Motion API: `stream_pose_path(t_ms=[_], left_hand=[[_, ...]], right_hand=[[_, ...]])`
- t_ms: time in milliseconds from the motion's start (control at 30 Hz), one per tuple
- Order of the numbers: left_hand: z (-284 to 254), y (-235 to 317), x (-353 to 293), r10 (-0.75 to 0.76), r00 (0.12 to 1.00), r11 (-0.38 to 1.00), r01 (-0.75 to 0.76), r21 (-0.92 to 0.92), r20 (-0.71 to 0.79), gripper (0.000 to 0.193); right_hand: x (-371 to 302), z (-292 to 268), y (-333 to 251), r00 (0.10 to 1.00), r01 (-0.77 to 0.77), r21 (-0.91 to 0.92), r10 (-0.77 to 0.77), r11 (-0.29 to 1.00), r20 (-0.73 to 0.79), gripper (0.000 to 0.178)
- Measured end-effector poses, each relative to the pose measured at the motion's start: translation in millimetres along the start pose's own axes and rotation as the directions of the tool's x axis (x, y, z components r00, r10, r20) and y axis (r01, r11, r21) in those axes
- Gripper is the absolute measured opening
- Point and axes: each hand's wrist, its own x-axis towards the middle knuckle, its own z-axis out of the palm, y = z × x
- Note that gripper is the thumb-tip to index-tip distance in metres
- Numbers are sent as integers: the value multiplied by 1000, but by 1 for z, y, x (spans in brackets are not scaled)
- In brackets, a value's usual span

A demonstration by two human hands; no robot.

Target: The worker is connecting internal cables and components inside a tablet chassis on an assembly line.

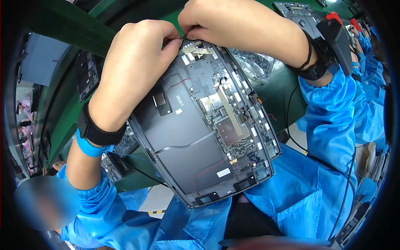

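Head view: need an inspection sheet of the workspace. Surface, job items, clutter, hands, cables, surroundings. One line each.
Surface: green bench, partly covered.
Job items: opened grey device, its circuit board exposed; small dark module on its panel, fixed or loose unclear.
Clutter: clear plastic bag right of the device; second opened unit at upper right; dark unit at left.
Hands: left hand and right hand meet at the device's far edge; what they grip can't be told.
Cables: black cable to the right; flat ribbon cable across the device.
Surroundings: people in blue at right.
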Motion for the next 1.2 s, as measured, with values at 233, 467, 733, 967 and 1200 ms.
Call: stream_pose_path(t_ms=[233, 467, 733, 967, 1200], left_hand=[[0, 1, -2, 44, 999, 994, -41, 97, -29, 10], [1, 1, -1, 53, 997, 996, -49, 78, -49, 10], [-1, 1, 4, 65, 998, 991, -62, 122, -23, 10], [-2, -6, 0, 125, 991, 988, -120, 99, -43, 9], [-5, -4, 0, 106, 992, 990, -99, 97, -74, 10]], right_hand=[[4, 16, 4, 946, 193, -70, -205, 979, -253, 12], [-5, 8, -4, 985, 68, -177, -94, 982, -145, 6], [-2, 8, -10, 985, 49, -172, -76, 984, -157, 5], [-47, -27, -84, 991, 5, -162, -27, 987, -134, 34], [-50, -6, -87, 980, 93, -393, -154, 915, -127, 33]])
